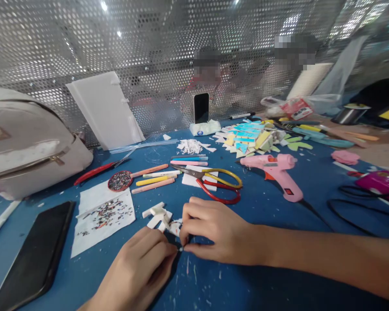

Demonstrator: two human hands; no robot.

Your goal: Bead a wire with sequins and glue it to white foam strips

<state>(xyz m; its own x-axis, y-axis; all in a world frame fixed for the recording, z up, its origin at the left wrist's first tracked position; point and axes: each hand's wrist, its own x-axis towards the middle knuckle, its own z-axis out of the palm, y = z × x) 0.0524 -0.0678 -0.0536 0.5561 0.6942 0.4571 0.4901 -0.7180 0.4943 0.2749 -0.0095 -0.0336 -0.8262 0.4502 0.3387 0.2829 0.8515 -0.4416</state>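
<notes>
My left hand (139,265) and my right hand (215,231) meet low in the middle of the view, just above the blue table (262,285). Both are closed, thumb and fingers pinched together around something tiny and pale that I cannot make out. Short white strips (157,211) lie in a small heap right behind the fingertips. Beyond my right hand rest scissors (199,173) with one yellow and one red handle, their blades over a white piece. Left of the strips, a white paper sheet (82,246) carries scattered small shiny bits.
A black phone (35,255) and a beige backpack (22,142) are at left. Near the middle lie several markers (155,185) and a red-rimmed round dish (109,185) of glittery bits. A corded pink glue gun (275,166) and a pile of coloured scraps (249,138) are at right.
</notes>
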